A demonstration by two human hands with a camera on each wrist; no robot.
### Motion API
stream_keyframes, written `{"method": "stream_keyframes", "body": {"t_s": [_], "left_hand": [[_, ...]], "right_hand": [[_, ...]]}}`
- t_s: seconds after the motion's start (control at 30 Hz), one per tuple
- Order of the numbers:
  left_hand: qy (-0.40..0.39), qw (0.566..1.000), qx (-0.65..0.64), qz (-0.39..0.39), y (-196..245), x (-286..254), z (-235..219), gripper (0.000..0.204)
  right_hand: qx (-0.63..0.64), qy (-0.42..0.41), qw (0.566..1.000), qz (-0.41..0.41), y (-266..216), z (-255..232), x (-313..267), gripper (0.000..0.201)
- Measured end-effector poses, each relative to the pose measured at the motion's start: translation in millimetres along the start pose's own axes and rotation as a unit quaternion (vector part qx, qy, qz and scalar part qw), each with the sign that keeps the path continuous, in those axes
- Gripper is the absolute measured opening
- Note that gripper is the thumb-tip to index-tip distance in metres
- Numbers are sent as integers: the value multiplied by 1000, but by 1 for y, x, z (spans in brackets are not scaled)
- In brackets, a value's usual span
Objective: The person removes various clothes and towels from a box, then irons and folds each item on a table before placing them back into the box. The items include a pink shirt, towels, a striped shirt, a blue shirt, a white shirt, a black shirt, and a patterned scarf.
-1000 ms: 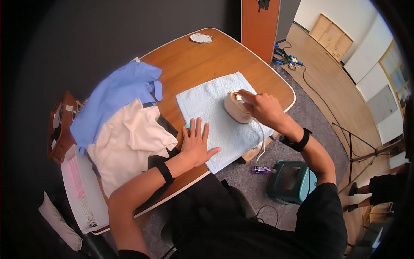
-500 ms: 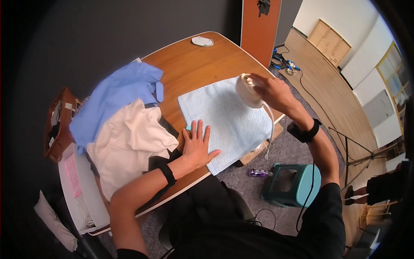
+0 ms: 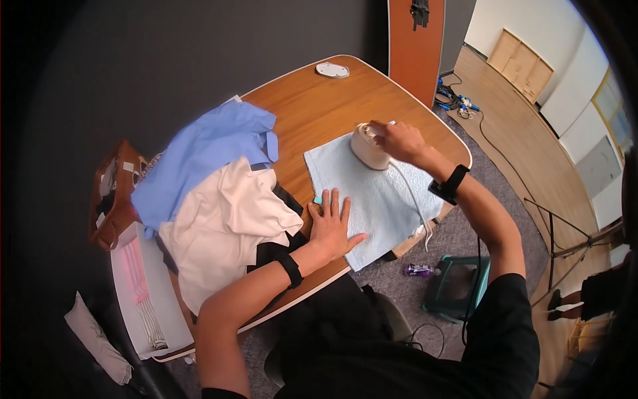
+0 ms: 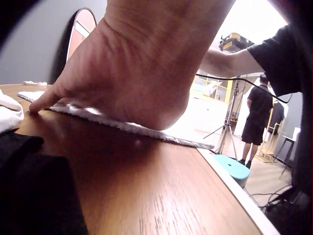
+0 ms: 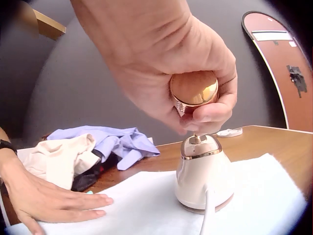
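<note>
My right hand [image 3: 402, 141] grips the gold knob handle of a small white iron [image 3: 369, 149], fingers curled round it. In the right wrist view the iron [image 5: 203, 181] stands with its base down on a light blue towel [image 3: 392, 206], near the towel's far edge. Its white cord [image 3: 411, 189] trails back over the towel. My left hand [image 3: 330, 229] lies flat with fingers spread on the towel's left edge. A small teal tag [image 3: 318, 200] shows beside its fingertips.
Left of the towel are a cream garment [image 3: 229, 213], a blue shirt [image 3: 206, 146] and a brown bag [image 3: 119, 193]. A white box [image 3: 133, 292] holds pink and striped cloth. A white pad [image 3: 332, 70] lies at the table's far end; a teal stool [image 3: 455, 286] stands on the floor.
The right hand has slid the iron to the towel's far right corner, then back left along the far edge. The left hand stays in place on the towel while the head view shifts.
</note>
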State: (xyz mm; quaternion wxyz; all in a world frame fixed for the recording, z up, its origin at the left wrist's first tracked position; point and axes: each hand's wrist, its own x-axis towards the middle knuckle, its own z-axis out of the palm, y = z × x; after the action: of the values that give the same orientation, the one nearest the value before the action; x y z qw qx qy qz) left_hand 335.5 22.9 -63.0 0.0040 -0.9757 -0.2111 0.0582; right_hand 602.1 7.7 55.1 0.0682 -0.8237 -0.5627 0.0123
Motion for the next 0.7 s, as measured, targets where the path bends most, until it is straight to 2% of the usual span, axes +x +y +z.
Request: {"method": "stream_keyframes", "body": {"t_s": [0.03,0.17,0.3,0.4,0.47,0.57,0.63,0.7], "left_hand": [[-5,1000,-8,1,-1,-1,-1,105],[-16,1000,-21,11,-7,-5,-6,108],[-17,999,-27,19,-10,-6,-7,107],[-38,998,-26,37,-15,0,-21,102],[-82,995,-6,53,-26,15,-44,97],[50,995,10,85,-55,47,-45,91],[27,998,18,61,-75,72,-39,111],[-18,999,30,11,-89,85,-40,124]], "right_hand": [[14,6,1000,7,13,3,6,43],[-5,12,1000,19,80,5,17,45],[-48,-22,992,112,119,-17,12,49],[-80,-8,991,110,142,-32,3,47],[-101,9,989,112,134,-48,-5,43],[-36,48,994,95,102,-71,-11,41],[2,79,997,-18,105,-60,6,45],[24,52,996,-68,69,-69,15,48]]}}
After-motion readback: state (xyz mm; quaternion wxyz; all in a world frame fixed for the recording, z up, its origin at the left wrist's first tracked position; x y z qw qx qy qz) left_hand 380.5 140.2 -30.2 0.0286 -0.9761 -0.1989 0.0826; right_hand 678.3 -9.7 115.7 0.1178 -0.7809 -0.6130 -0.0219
